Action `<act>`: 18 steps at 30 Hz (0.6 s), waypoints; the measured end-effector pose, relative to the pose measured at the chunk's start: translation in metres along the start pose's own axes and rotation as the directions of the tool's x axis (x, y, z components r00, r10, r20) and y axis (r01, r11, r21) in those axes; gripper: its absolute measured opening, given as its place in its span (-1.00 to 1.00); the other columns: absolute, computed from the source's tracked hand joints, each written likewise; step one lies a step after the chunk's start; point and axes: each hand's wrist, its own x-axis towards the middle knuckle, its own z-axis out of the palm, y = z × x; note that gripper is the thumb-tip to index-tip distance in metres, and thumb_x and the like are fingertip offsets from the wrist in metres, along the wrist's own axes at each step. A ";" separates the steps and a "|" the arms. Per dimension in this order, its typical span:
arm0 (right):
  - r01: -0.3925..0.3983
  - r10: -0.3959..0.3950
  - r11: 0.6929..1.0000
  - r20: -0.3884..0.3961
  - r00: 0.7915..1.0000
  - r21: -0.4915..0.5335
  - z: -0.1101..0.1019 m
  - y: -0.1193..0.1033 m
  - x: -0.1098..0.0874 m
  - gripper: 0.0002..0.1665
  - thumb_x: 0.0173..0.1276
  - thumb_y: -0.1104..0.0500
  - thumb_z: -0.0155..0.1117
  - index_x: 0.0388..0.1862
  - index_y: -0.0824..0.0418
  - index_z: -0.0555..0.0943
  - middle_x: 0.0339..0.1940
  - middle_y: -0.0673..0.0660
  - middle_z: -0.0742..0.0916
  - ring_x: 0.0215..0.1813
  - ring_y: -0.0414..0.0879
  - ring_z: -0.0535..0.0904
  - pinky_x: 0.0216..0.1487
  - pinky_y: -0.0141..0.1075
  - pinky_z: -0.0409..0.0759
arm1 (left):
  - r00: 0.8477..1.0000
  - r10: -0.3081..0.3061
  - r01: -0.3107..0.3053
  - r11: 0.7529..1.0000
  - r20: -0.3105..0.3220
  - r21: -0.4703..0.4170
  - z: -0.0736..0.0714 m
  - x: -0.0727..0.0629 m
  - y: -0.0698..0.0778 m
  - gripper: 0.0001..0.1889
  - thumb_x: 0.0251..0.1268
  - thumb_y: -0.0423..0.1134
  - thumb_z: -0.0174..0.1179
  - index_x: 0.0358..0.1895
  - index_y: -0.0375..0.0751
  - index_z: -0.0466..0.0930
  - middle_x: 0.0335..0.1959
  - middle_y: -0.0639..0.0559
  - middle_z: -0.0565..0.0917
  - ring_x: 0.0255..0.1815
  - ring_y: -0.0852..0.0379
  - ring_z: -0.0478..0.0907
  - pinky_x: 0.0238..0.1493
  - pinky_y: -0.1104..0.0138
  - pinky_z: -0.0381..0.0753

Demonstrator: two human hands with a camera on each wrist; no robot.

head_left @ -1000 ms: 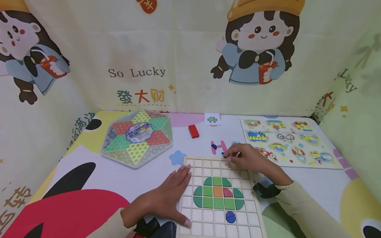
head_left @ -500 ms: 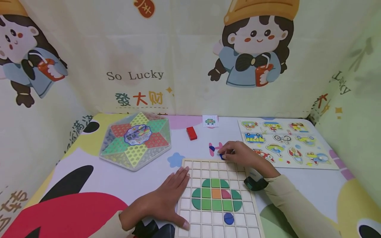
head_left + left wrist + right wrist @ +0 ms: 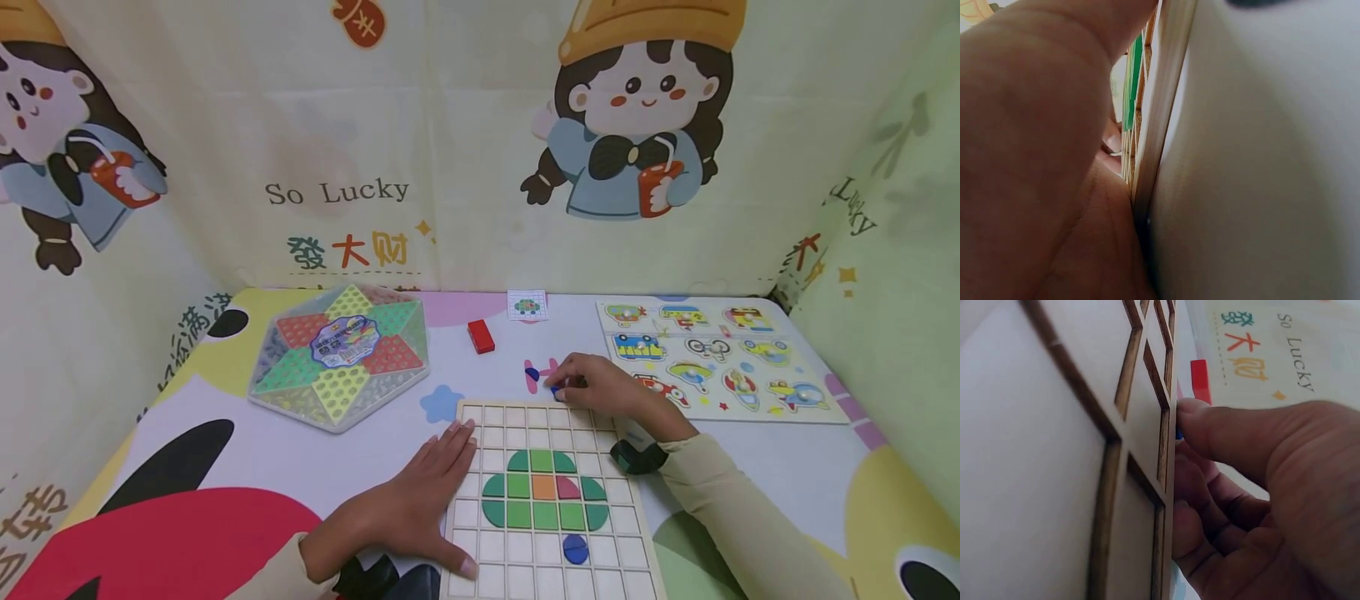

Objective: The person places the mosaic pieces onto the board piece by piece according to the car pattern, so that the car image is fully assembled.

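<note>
My left hand (image 3: 427,500) lies with spread, straight fingers on the left edge of a wooden grid board (image 3: 491,581); the left wrist view shows the board's edge (image 3: 1163,119) beside the palm. Just past the far edge of the board, my right hand (image 3: 611,386) pinches a small blue piece (image 3: 556,392) between thumb and fingertips; most of it is hidden. Another blue piece (image 3: 532,374), half-round, lies on the cloth to its left. On the board sit green tiles (image 3: 546,516), an orange square (image 3: 543,487), a pinkish-red tile (image 3: 567,488) and a blue disc (image 3: 576,549) split by a line.
A hexagonal game board (image 3: 341,358) lies at the back left. Behind my board are a red block (image 3: 482,337) and a small pattern card (image 3: 528,305). At the right lies a vehicle picture board (image 3: 720,358). A printed cloth wall (image 3: 465,167) closes off the back.
My right hand has shifted slightly left with its fingertips at the blue piece. The whole view has tilted a little. My left hand stays on the board's edge.
</note>
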 end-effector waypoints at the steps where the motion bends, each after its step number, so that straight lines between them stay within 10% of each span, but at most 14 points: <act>1: -0.002 0.002 1.000 0.001 1.000 -0.001 0.000 0.000 0.000 -0.75 0.32 0.29 0.32 -0.03 0.15 0.72 -0.19 0.01 0.62 -0.18 -0.04 0.46 -0.15 -0.21 0.46 | 1.000 0.000 0.000 1.000 0.000 -0.001 0.000 0.000 0.000 0.32 -0.10 0.49 0.24 0.57 -0.23 -0.25 0.59 -0.01 -0.36 0.55 0.03 -0.51 0.46 -0.06 -0.29; 18: 0.026 -0.026 0.999 -0.018 1.000 0.024 0.001 0.004 0.002 -0.85 0.28 0.29 0.34 -0.16 0.18 0.65 -0.32 -0.01 0.62 -0.29 -0.07 0.43 -0.30 -0.29 0.42 | 1.000 0.006 -0.006 1.000 -0.006 0.018 0.001 0.000 -0.002 0.33 -0.11 0.51 0.23 0.57 -0.23 -0.26 0.59 -0.01 -0.38 0.54 0.03 -0.52 0.46 -0.06 -0.29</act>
